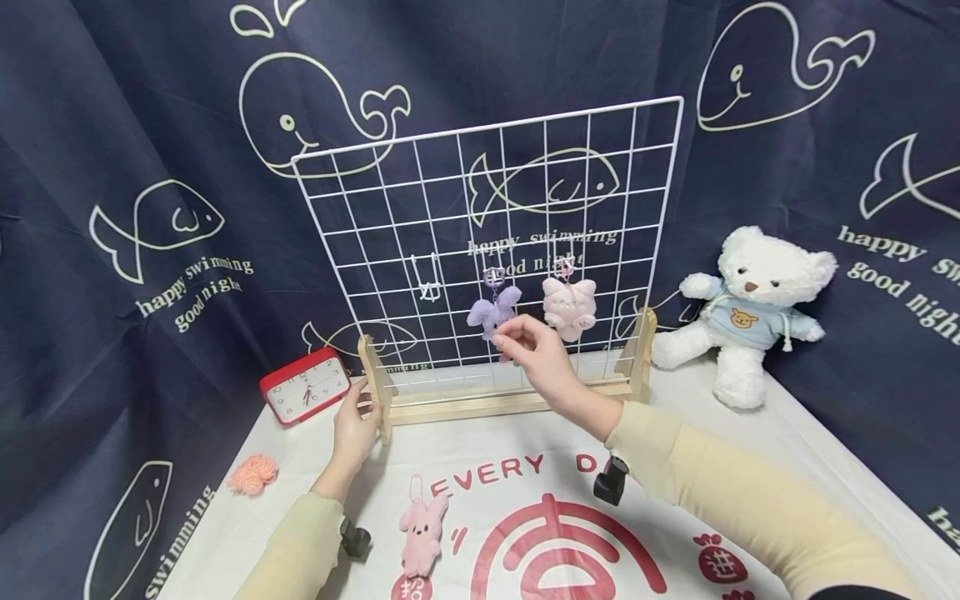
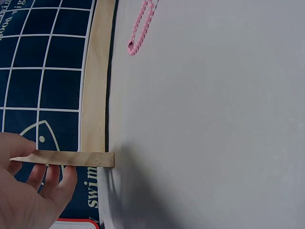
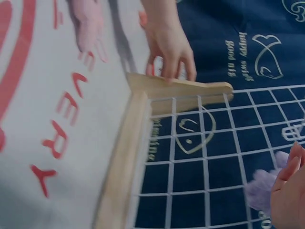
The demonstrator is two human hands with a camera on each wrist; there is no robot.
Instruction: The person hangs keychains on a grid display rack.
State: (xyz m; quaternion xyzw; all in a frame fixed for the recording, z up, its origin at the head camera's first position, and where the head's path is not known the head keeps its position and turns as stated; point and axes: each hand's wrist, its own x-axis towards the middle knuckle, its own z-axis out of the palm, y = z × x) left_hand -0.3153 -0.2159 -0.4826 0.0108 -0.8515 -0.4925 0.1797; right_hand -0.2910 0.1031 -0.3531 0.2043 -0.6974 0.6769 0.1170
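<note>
Rack [image 1: 509, 244] seemingly held steady
Wooden foot [image 2: 71, 158] is gripped by left hand [image 1: 356, 427]; whether mid-frame purple toy [image 1: 487, 313] is pinched by right hand [image 1: 546, 360] cannot be told.

Three pastel plush keychains [image 1: 492, 310], one red rectangular clock [image 1: 306, 388], one white plush bear [image 1: 757, 321] and one white wire grid [image 1: 508, 242] are seen.

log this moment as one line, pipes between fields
left hand: grips wooden stand end | right hand: at hanging purple plush, pinch unclear | pale pink plush: hanging at white grid | pink bunny plush: on table
</note>
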